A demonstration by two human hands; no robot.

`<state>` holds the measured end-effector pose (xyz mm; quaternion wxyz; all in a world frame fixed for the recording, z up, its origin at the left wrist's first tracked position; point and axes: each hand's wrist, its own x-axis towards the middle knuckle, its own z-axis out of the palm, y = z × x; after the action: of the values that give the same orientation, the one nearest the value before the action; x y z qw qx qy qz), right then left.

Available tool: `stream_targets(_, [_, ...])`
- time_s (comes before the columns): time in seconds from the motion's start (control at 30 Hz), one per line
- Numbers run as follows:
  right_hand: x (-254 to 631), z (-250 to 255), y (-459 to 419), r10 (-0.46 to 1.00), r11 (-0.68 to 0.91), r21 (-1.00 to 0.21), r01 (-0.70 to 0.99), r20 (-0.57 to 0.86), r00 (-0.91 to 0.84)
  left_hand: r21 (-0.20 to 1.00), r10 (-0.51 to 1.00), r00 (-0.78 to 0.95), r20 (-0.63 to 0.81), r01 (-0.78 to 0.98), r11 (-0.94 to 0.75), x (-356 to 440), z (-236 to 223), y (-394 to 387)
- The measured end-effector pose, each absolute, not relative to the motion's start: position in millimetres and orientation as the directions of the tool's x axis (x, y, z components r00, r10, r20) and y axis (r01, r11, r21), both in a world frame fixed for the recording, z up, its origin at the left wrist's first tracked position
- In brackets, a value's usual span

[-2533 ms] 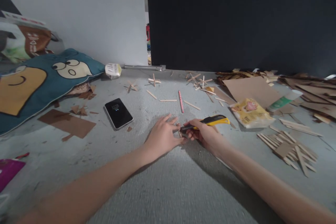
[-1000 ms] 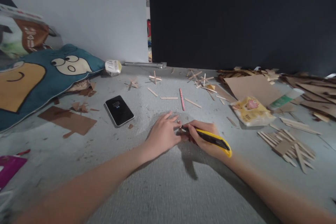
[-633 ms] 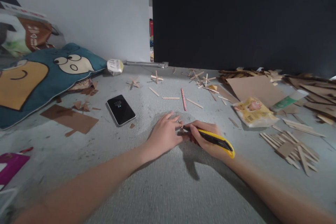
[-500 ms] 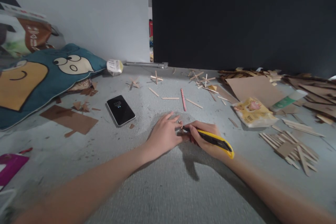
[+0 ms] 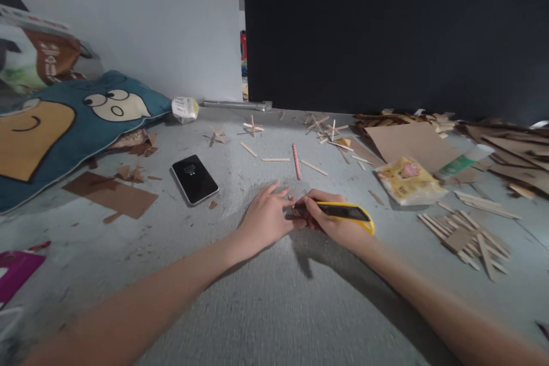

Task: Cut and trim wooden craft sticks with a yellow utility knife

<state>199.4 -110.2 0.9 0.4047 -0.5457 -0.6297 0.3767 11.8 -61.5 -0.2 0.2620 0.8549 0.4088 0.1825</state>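
Observation:
My right hand [image 5: 332,218] is closed round a yellow and black utility knife [image 5: 343,211], its tip pointing left toward my left hand. My left hand [image 5: 266,215] rests on the grey floor [image 5: 274,297] with fingers spread, its fingertips pressing down a small wooden stick piece that is mostly hidden between the two hands. The knife tip meets that spot right of my left fingertips.
A black phone [image 5: 194,178] lies to the left, a pink pencil [image 5: 295,160] and loose wooden sticks [image 5: 314,167] beyond my hands. Cardboard sheets [image 5: 412,140], a yellow packet [image 5: 405,180], a glue bottle [image 5: 465,159] and a stick pile [image 5: 465,235] lie right. A teal cushion [image 5: 64,126] lies left.
The knife handle swung from pointing up and right to down and right, then levelled a little. My left hand stayed pressed on the floor at the same spot.

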Motion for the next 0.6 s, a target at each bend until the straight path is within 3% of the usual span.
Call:
stream_targets(0.23, [195.0,-5.4,-104.8,1.000,0.024,-0.978,0.205,0.027,0.013,0.598,0.793,0.588,0.161,0.581,-0.552,11.7,-5.0,-60.7])
stream_targets(0.43, [190.5,-8.5,-99.2,0.974,-0.180,-0.980,-0.084,-0.190,0.122,0.585,0.790,0.591,0.167,0.586,-0.562,10.7,-6.7,-59.0])
stream_targets(0.6, [198.1,-3.6,-93.2,0.951,-0.286,-0.934,-0.216,-0.305,0.059,0.588,0.785,0.603,0.143,0.586,-0.557,9.8,-3.6,-60.3])
